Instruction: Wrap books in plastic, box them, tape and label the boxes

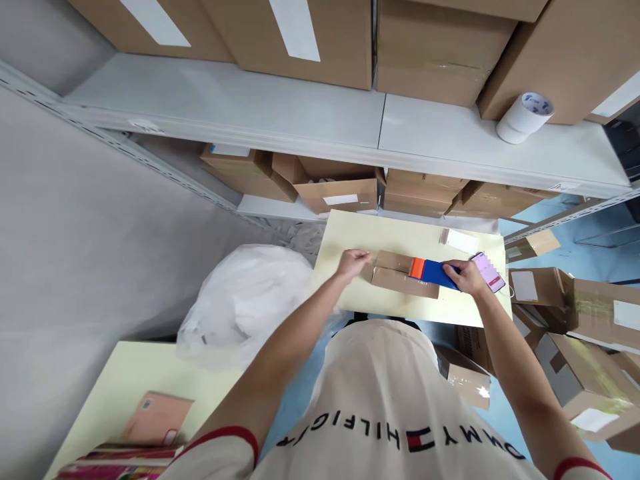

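A small flat cardboard box [400, 272] lies on a pale yellow table [395, 237] in front of me. My left hand [353, 263] is closed on the box's left end, holding it down. My right hand [466, 276] grips the blue handle of a tape dispenser [434, 271] with an orange front, which rests on the box's right part along its middle seam. A phone [489, 271] with a lit screen lies just right of my right hand. A small white label [461, 240] lies on the table behind the box.
White metal shelves [310, 113] hold large cardboard boxes and a white tape roll [526, 116]. A white plastic bag [245, 301] sits to the left. More boxes [580, 347] lie on the blue floor at right. A second yellow table [125, 380] with a pink phone [156, 419] stands near left.
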Demonstrator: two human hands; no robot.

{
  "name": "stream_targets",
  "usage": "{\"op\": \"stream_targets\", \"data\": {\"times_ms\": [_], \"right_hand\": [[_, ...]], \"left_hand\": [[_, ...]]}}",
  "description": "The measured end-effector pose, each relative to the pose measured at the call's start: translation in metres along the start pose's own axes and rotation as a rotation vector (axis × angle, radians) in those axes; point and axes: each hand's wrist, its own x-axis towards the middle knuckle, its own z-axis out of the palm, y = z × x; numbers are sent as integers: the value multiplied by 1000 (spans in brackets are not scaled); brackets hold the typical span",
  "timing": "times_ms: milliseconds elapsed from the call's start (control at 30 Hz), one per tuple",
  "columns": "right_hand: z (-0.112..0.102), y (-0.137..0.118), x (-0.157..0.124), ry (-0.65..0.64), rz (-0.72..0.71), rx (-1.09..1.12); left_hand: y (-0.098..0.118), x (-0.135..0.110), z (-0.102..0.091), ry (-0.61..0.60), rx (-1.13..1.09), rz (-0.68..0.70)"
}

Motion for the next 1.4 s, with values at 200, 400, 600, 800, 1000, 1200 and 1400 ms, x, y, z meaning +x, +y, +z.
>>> {"op": "stream_targets", "data": {"times_ms": [200, 400, 600, 800, 1000, 1200, 1400], "right_hand": [[0, 9, -1, 15, 10, -19], [0, 6, -1, 18, 37, -25], [0, 2, 2, 1, 37, -44], [-3, -3, 5, -33, 11, -69], [-2, -3, 6, -31, 10, -91], [-1, 1, 6, -12, 4, -89], [-1, 0, 5, 15, 4, -90]], "left_hand": [[-14, 1, -29, 17, -5, -62], [-19, -1, -27, -11, -33, -120], [-19, -6, -41, 11, -36, -123], [-36, -12, -38, 38, 173, -41], [-65, -6, -1, 132, 299, 38], [-85, -4, 17, 277, 439, 1], [-97, 8, 10, 166, 468, -69]]}}
